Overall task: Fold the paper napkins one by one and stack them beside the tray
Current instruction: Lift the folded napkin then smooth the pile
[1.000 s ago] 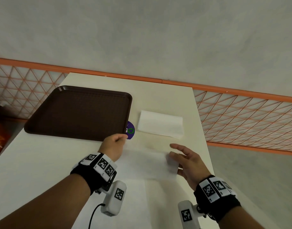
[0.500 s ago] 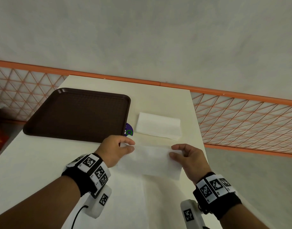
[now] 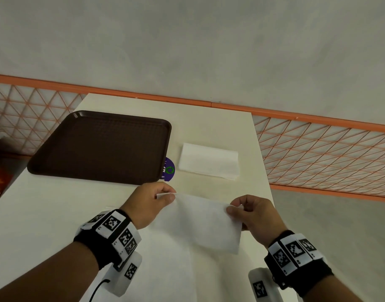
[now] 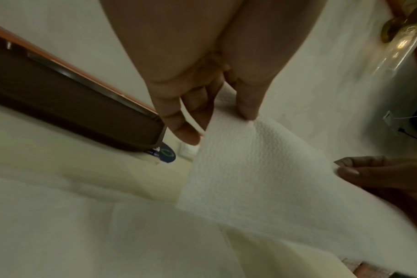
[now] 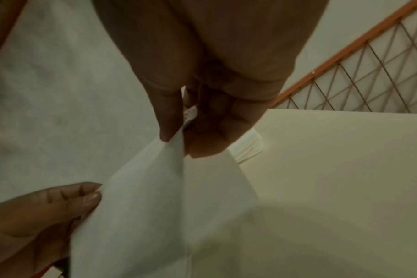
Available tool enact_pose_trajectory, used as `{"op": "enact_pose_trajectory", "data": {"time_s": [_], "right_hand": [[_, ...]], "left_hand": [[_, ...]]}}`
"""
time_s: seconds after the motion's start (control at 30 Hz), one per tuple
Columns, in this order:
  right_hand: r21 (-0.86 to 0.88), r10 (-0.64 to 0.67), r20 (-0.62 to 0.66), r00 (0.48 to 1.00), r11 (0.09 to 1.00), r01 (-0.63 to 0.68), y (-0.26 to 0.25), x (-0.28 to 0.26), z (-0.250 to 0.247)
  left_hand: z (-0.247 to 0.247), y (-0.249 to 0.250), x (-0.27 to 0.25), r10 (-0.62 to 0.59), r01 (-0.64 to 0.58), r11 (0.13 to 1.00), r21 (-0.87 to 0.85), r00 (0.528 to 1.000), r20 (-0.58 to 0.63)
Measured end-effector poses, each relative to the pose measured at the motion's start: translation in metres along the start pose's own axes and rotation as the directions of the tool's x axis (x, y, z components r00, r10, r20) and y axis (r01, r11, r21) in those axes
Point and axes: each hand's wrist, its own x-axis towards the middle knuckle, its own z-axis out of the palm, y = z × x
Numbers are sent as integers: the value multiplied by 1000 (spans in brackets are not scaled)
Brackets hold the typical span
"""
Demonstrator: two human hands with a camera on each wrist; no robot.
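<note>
Evidently mid-carry, left hand and right hand each pinch a corner of the folded napkin, keeping it taut for the stack beside the tray.

Head view: high, looks forward and down over both forearms at the counter, tray at 11 o'clock, floor beyond. Left wrist view: close under the left hand, faces along fingers toward tray corner at 9 o'clock. Right wrist view: close under the right hand, faces counter edge, mesh railing at 2 o'clock. All three share the held napkin.
</note>
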Motion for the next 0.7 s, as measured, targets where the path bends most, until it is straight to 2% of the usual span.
{"op": "enact_pose_trajectory", "data": {"time_s": [0.1,0.2,0.3,0.37,0.4,0.47,0.57,0.6,0.7], "right_hand": [[-36,113,33,993,993,-111,8,6,1],[-268,171,16,985,950,-161,19,17,7],[-533,159,-60,985,830,-167,28,28,16],[-668,138,-117,983,722,-181,31,31,22],[-722,94,-119,988,675,-151,33,31,25],[-791,-54,-21,998,611,17,36,26,34],[-820,-202,228,952,487,300,42,11,59],[-816,-225,284,932,453,358,44,7,69],[-843,-185,362,914,354,405,64,0,93]], "left_hand": [[8,-12,3,-78,77,997,12,997,29],[21,-31,8,-184,177,975,133,982,41],[34,-49,10,-256,246,927,285,967,-1],[37,-53,10,-248,256,877,407,966,-73],[38,-53,9,-212,240,848,472,971,-112],[40,-51,6,-73,150,795,588,986,-153],[52,-50,-3,183,-97,736,671,981,-60],[57,-51,-7,219,-162,710,685,976,3],[77,-58,-20,151,-227,621,750,974,169]]}}
